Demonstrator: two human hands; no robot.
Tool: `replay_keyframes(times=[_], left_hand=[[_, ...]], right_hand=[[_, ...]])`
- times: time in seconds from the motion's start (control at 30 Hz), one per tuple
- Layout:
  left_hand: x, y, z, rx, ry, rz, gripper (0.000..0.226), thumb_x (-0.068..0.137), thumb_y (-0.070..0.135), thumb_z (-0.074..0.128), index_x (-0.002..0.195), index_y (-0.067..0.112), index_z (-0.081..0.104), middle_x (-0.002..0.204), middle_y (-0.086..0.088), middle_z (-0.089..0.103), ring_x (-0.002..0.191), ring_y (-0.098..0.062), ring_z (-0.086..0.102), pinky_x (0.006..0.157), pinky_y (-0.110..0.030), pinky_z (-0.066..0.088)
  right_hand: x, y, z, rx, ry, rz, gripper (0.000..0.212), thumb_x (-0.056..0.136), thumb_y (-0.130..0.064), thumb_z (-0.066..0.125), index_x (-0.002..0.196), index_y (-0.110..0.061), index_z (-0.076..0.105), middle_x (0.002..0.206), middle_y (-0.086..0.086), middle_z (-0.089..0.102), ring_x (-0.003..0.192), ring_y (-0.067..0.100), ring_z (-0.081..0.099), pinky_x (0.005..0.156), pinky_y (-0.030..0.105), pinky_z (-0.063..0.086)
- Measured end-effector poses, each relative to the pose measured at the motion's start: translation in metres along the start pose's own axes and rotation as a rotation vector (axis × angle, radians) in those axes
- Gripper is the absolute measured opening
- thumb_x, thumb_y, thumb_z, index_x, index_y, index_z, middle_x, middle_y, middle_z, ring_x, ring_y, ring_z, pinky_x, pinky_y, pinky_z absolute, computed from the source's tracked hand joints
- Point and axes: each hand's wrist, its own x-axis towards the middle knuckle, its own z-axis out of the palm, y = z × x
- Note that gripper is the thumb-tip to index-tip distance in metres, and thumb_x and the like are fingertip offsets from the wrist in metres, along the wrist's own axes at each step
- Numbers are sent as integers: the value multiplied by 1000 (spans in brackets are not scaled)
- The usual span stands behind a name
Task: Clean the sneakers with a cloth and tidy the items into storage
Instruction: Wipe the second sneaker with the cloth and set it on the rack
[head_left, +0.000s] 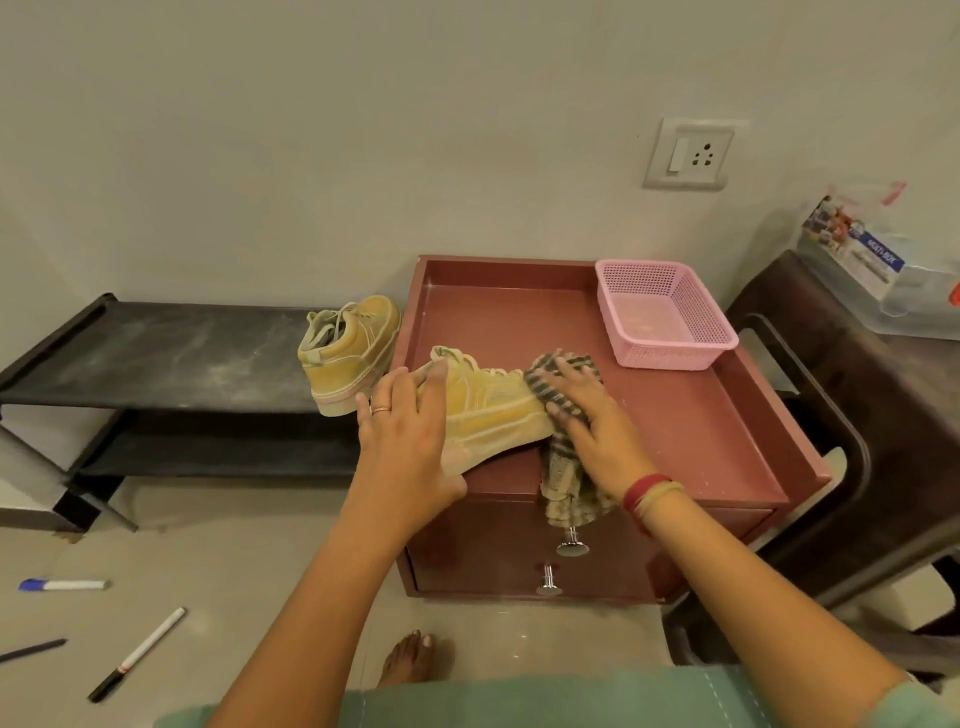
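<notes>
I am observing the left hand (410, 431) gripping the heel of one sneaker (493, 415), which is lying at the front left of the cabinet (675, 415) top. The right hand (592, 421) is pressing a striped cloth (563, 478) against its toe, fingers fairly straight. The second sneaker (350, 353) is standing on the rack (182, 353) left of the cabinet. A pink basket (665, 314) is sitting at the cabinet's rear right corner.

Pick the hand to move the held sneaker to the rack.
Left, likely. The left hand grips the sneaker, and the rack is on its side; the right hand presses the cloth.
</notes>
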Motion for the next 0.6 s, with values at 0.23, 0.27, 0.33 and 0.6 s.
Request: replay_keyframes(times=[0.23,0.27,0.33,0.6], left_hand=[[1,-4,0,-57,-15,22,109,49,16,79,143,15,23,127,-11,37,127,-32,25,102,-66,29],[1,-3,-1,-55,-12,20,109,49,16,79,143,16,22,127,-10,37,127,-32,24,103,-66,29],[1,-2,-2,-47,-9,20,110,48,15,79,142,15,23,126,-11,37,127,-31,23,102,-67,30],[5,-4,-2,-58,14,63,109,44,12,77,139,16,24,119,-11,40,121,-33,30,99,-67,32]], right_hand=[[0,6,1,78,-61,-80,37,91,-40,45,124,-54,40,148,-21,28,143,13,16,118,43,13],[6,9,-2,138,3,15,34,90,-42,46,122,-53,40,147,-17,30,142,15,20,117,49,15],[4,12,-3,148,-18,36,33,91,-41,48,120,-55,39,146,-18,28,142,15,18,117,49,16],[-7,8,-2,25,-101,-67,42,95,-37,46,129,-57,32,149,-22,20,145,14,7,119,40,14]])
